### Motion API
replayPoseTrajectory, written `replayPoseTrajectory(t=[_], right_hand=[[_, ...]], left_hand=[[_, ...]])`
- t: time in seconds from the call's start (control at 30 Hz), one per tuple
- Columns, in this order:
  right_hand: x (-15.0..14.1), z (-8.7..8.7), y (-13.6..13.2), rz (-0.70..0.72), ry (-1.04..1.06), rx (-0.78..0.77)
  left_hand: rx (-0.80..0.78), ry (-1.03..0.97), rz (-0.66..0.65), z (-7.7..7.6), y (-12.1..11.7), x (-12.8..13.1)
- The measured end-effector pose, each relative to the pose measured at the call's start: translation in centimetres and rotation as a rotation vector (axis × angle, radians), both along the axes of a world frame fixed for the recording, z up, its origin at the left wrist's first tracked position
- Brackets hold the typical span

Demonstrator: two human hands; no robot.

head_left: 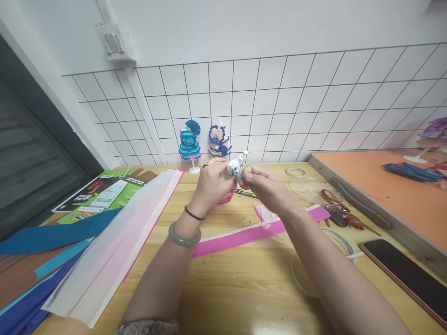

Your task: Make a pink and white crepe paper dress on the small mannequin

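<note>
Gripping a white figure (234,164) with both hands (213,180), I see decorations (189,145) behind. My right forearm (324,253) partly covers pink paper (233,238).

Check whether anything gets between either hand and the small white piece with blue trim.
Nothing visible does. The left hand holds the small white piece and the right hand pinches at its blue trim. The magenta strip lies on the tabletop, not between them.
</note>
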State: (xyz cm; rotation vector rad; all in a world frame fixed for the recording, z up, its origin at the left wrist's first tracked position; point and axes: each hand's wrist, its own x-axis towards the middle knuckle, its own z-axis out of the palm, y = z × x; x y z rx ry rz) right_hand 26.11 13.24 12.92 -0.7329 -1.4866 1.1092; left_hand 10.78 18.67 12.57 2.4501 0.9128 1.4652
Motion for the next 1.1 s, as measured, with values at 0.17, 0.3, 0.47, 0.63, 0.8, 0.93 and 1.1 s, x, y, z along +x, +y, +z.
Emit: replayPoseTrajectory(t=[0.17,0.3,0.47,0.63,0.8,0.93,1.1], right_hand=[[-0.1,0.4,-0.3,0.036,0.142,-0.072],[0.0,1.0,-0.6,0.05,0.238,-0.125],[0.1,1.3,-0.6,0.149,0.383,-0.146],[0.0,1.4,-0.5,0.173,0.484,-0.165],[0.3,1.5,-0.7,0.075,0.372,-0.137],[0.9,1.5,-0.5,0.054,0.351,-0.128],[1.1,1.6,-0.3,-0.02,0.385,-0.125]], left_hand=[[-0.141,-0.073,-0.051,0.1,-0.2,-0.2],[-0.291,-0.136,-0.092,0.5,-0.6,-0.3],[-0.449,-0.227,-0.276,1.0,-1.0,-0.5],[-0.482,-0.271,-0.356,0.9,-0.6,-0.5],[-0.442,-0.315,-0.286,0.9,-0.4,-0.6],[-0.448,-0.364,-0.285,0.9,-0.4,-0.9],[-0.495,-0.394,-0.374,0.9,-0.4,-1.0]])
